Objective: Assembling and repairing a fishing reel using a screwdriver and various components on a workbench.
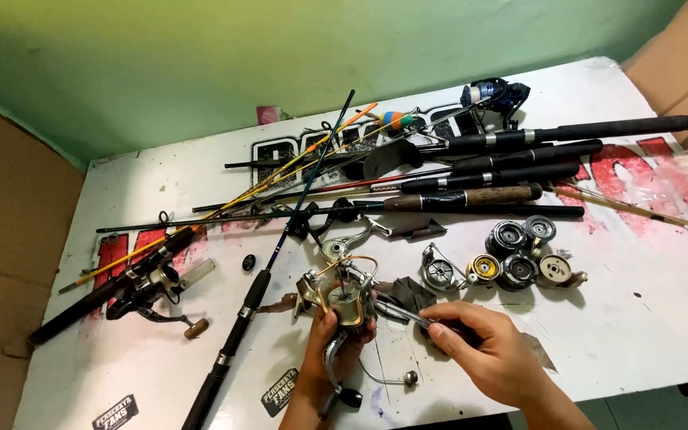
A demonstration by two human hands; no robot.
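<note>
The left hand (330, 338) is closed around a fishing reel (345, 299) and holds it up just above the table (646, 334), near the middle of the front edge. The right hand (483, 346) is closed too. It pinches a thin metal tool (400, 313), and the tip points at the side of the reel.

What could go wrong? The tool is thin and the reel is shiny and bumpy, so I think the tip could slip off and poke the fingers wrapped around the reel. A tiny screw or part could also drop out. It might roll off the front edge, because the reel is so close to it. The reel's crank handle (342, 390) hangs down past that edge, so it could bump the table if the reel is lowered.

Room to move is small on the left. A dark rod (236, 334) lies slanted just beside the left wrist, and another rod with a reel (133, 291) sits further toward the left edge. Behind the hands lie a group of loose spools (519, 259) and a small silver reel part (438, 272). A wide sweep could knock them. A big pile of rods (479, 171) fills the back of the table.

The best open spot is the bare white part toward the right front corner.
</note>
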